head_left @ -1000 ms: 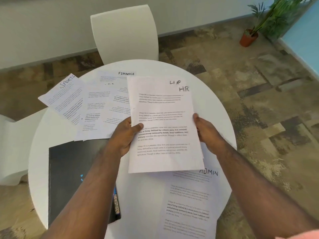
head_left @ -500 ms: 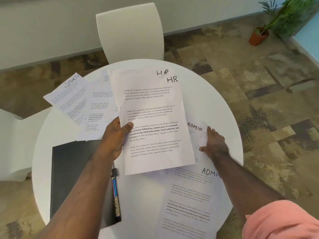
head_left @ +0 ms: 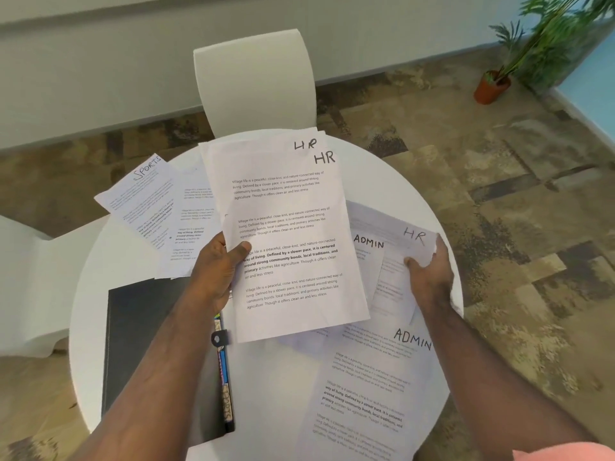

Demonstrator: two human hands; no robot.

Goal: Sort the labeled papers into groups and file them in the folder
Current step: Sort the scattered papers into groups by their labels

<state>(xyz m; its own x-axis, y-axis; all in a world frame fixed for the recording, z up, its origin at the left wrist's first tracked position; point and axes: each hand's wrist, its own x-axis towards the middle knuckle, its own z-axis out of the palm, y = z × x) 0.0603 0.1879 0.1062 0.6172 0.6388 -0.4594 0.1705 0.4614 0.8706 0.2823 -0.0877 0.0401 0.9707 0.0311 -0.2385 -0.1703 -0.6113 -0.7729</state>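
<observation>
Above the table (head_left: 266, 387), HR sheets (head_left: 286, 227) stand lengthwise.

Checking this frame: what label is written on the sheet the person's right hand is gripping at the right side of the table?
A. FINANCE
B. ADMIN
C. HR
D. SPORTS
C: the right hand grips a sheet with HR handwritten at its top corner, lifted over an ADMIN sheet beside it, while the left hand holds the HR stack.
</observation>
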